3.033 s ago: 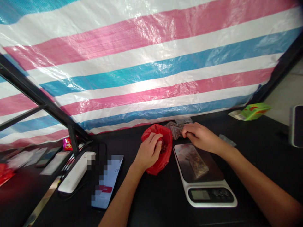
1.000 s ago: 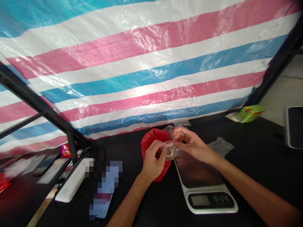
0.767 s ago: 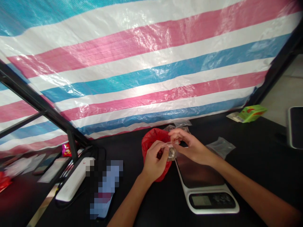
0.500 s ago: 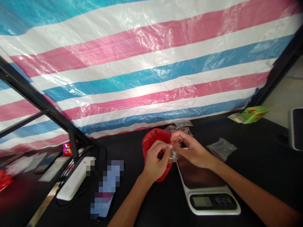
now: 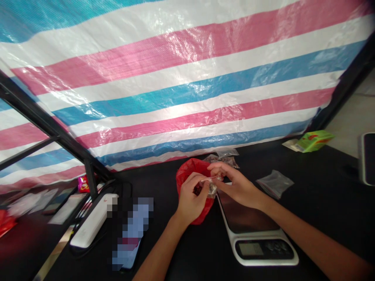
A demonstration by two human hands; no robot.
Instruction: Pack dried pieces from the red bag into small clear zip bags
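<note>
Between both hands is a small clear plastic bag (image 5: 212, 189) with something inside that I cannot make out. My left hand (image 5: 192, 197) pinches one side of its top edge, and my right hand (image 5: 234, 185) pinches the other side. Behind and beneath my left hand stands a red plastic bag (image 5: 187, 168) with its mouth open; dark reddish bits show inside it. A white kitchen scale (image 5: 249, 218) with a dark plate lies under my right hand and forearm. Just beyond the hands lie filled clear bags (image 5: 225, 159).
A flat clear bag (image 5: 275, 183) and a green packet (image 5: 315, 141) lie to the right. On the left are a white power strip (image 5: 90, 226), a blurred-out phone (image 5: 131, 238) and more plastic bags (image 5: 32, 203). A striped sheet (image 5: 187, 86) hangs behind the black table.
The small clear bag and the fingers holding it have shifted slightly left. Both hands keep their pinch on its top edge; little else differs.
</note>
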